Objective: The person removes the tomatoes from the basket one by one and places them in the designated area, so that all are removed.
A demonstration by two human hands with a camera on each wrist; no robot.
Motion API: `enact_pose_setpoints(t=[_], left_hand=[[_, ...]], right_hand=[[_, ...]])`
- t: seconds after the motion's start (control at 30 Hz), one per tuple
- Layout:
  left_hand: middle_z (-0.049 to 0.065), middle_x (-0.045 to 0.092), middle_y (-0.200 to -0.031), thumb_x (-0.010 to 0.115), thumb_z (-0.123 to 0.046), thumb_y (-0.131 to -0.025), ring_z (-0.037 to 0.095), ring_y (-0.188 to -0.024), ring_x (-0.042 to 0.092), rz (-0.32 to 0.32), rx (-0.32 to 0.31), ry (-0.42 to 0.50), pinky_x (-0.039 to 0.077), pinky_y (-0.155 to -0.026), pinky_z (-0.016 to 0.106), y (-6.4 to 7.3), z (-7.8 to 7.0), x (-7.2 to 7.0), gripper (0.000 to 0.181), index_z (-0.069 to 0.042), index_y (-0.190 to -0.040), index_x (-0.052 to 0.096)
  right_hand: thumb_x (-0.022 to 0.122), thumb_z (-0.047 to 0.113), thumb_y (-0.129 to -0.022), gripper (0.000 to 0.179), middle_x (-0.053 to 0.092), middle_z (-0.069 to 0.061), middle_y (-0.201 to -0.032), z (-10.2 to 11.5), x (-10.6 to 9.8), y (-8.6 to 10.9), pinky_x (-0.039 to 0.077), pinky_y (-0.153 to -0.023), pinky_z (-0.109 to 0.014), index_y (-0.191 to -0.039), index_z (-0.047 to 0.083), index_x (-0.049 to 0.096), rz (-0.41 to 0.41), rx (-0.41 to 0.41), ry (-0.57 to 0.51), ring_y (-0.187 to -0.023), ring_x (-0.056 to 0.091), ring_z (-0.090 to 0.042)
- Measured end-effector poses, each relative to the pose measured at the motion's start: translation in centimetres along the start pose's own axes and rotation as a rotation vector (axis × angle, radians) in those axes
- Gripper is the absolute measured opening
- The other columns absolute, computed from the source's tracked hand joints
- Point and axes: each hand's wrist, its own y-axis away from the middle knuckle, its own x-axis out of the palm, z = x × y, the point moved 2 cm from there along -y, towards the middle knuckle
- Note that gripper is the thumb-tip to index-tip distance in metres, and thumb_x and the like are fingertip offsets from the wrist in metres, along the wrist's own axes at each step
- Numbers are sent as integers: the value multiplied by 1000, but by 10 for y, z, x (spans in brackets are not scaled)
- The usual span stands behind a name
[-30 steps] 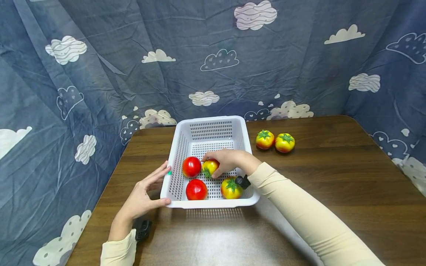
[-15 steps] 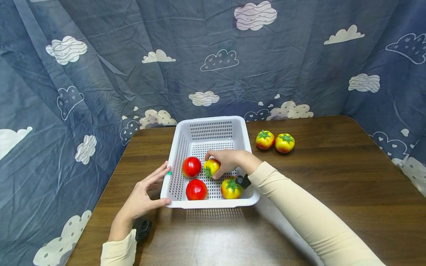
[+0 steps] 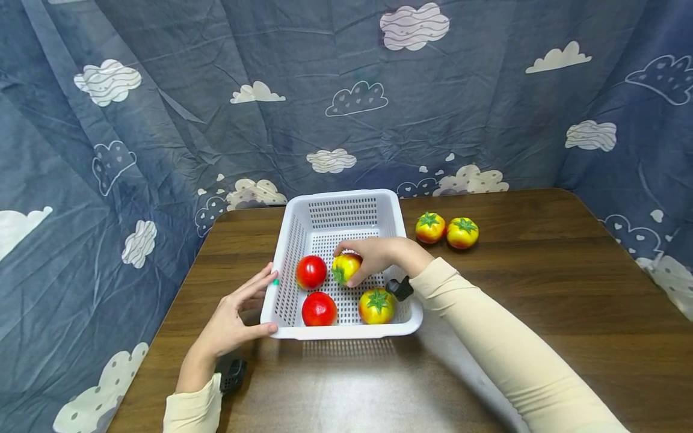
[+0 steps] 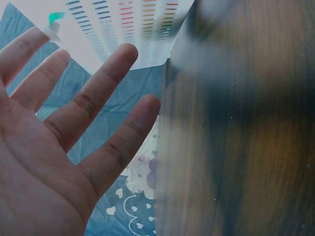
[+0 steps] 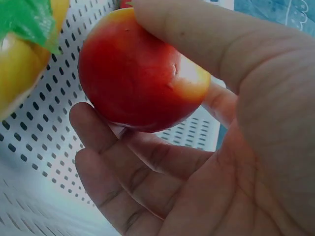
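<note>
A yellow-and-red tomato (image 3: 345, 269) with green leaves on top is held by my right hand (image 3: 371, 258) inside the white perforated basket (image 3: 346, 331). In the right wrist view its glossy red underside faces the camera, between the thumb and curled fingers. My left hand (image 3: 230, 323) lies along the basket's left side, thumb at the near corner and fingertips at the rim. Seen from the left wrist, those fingers (image 4: 93, 96) are straight and spread. Two red tomatoes (image 3: 311, 272) sit left in the basket, and another yellow tomato (image 3: 376, 306) rests at its near right.
Two more yellow-and-red tomatoes (image 3: 462, 233) stand side by side on the brown wooden table (image 3: 541, 282), right of the basket. Behind the table hangs a blue curtain (image 3: 303, 72) with a cloud pattern. A green mark (image 3: 275, 282) shows on the basket's left rim.
My right hand has shifted slightly right with the tomato, widening the gap to the red tomato beside it. The left hand and the basket have stayed put.
</note>
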Motion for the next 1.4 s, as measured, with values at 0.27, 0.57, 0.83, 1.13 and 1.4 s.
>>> enact_pose_setpoints(t=[0.27,0.57,0.83,1.13,1.4], left_hand=[[7,37,-175,94,-8,-78,14,-115,72,4,5,1,60,-98,32,0,1,1,93,-14,-161,52],[10,37,-175,94,-7,-77,14,-115,72,-3,12,6,60,-98,30,1,1,1,93,-13,-160,52],[8,38,-175,94,-9,-77,9,-115,71,-10,-2,-6,60,-98,30,2,2,1,93,-17,-160,53],[7,38,-175,93,-8,-77,10,-115,71,-11,-7,-4,60,-98,30,4,3,1,92,-17,-160,53],[8,39,-174,93,-8,-77,10,-115,71,-11,-4,-7,60,-98,29,3,2,1,92,-17,-160,53]], right_hand=[[84,31,-94,66,62,-11,-140,-2,-6,11,50,-116,-47,-147,21,46,-5,-30,-110,-125,60,-28],[84,28,-95,68,59,-13,-143,-10,-13,28,48,-118,-49,-147,17,43,-58,-118,-206,-127,60,-28],[87,32,-92,70,65,-12,-131,-16,-16,40,53,-107,-44,-146,20,43,-139,-138,-234,-113,64,-25],[89,33,-90,74,66,-13,-128,-26,-15,48,55,-99,-42,-148,23,44,-201,-154,-310,-102,68,-27],[90,32,-89,75,67,-12,-126,-32,-13,50,55,-99,-42,-148,26,44,-232,-158,-363,-99,69,-26]])
